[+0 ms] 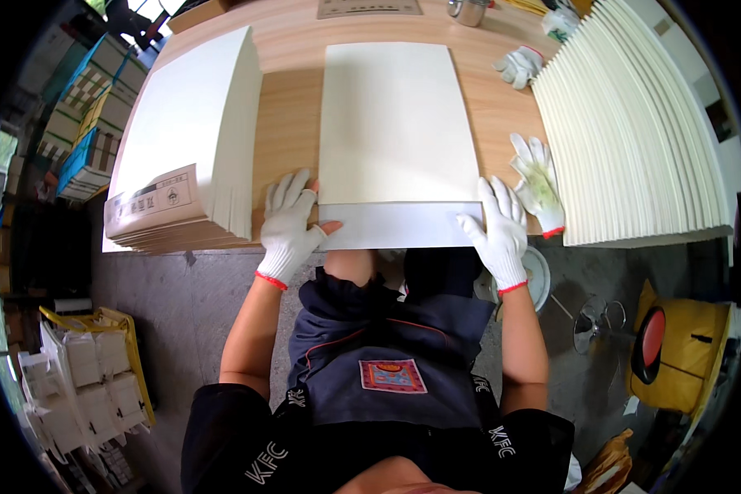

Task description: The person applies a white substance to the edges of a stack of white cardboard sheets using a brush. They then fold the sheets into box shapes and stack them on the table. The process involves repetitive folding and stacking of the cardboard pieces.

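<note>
A cream paper sheet or board [395, 123] lies lengthwise on the wooden table in front of me. Along its near end runs a pale grey-white strip [399, 226], reaching the table's front edge; whether it is a fold or a separate piece, I cannot tell. My left hand [286, 226], in a white knit glove with bare thumb and index tips, lies open at the left edge, its thumb on the strip. At the right edge my right hand [500, 230], also gloved, rests open with fingers stretched forward and thumb touching the strip's right end.
A tall stack of white sheets [189, 107] with a printed brown band stands left. Another cream stack [634, 132] leans in fanned layers at right. Spare gloves [538, 183] lie beside it. A metal cup [468, 11] stands at the back. A yellow cart [136, 362] is on the floor left.
</note>
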A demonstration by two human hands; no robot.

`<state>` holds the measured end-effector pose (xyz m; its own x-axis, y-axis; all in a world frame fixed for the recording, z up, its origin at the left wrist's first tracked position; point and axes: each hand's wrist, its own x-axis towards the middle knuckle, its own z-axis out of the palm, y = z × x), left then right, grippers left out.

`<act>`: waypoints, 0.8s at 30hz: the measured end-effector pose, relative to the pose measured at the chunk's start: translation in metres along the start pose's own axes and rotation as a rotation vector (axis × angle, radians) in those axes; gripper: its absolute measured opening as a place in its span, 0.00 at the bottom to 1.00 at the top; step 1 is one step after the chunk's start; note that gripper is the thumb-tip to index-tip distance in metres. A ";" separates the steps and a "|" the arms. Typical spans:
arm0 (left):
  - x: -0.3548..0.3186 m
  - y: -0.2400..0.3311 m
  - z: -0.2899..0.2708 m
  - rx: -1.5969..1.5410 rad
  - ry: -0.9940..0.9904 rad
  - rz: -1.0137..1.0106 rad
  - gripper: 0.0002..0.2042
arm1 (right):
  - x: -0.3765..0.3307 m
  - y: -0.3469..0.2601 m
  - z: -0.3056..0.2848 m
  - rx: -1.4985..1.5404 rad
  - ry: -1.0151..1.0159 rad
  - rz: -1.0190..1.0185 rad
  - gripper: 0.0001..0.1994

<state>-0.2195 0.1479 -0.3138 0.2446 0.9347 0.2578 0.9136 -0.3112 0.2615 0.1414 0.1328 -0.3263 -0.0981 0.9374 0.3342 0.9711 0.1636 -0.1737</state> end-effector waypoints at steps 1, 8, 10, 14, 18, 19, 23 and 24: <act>0.000 0.000 0.002 -0.011 0.006 0.006 0.37 | -0.001 0.002 0.000 -0.004 0.001 0.002 0.37; 0.000 -0.002 0.005 0.001 0.020 0.015 0.37 | -0.002 0.003 0.004 -0.003 -0.005 0.007 0.38; 0.000 -0.002 0.005 0.015 0.025 0.027 0.37 | -0.002 0.002 0.003 -0.001 -0.010 0.014 0.38; -0.001 -0.005 0.007 0.011 0.026 0.034 0.37 | -0.002 0.003 0.004 -0.006 -0.014 0.009 0.38; -0.002 -0.005 0.006 0.003 0.023 0.029 0.36 | -0.002 0.003 0.005 -0.019 -0.023 0.007 0.38; -0.002 -0.005 0.006 -0.001 0.022 0.027 0.36 | -0.002 0.003 0.005 -0.022 -0.027 0.008 0.39; -0.002 0.000 0.005 -0.001 0.045 0.005 0.36 | -0.001 0.004 0.004 -0.021 -0.015 0.006 0.39; -0.002 0.003 0.004 -0.006 0.076 -0.006 0.37 | -0.002 0.004 0.005 -0.016 -0.004 0.003 0.39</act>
<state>-0.2158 0.1456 -0.3168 0.2133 0.9209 0.3262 0.9132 -0.3066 0.2685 0.1449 0.1329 -0.3320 -0.0960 0.9392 0.3297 0.9748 0.1557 -0.1598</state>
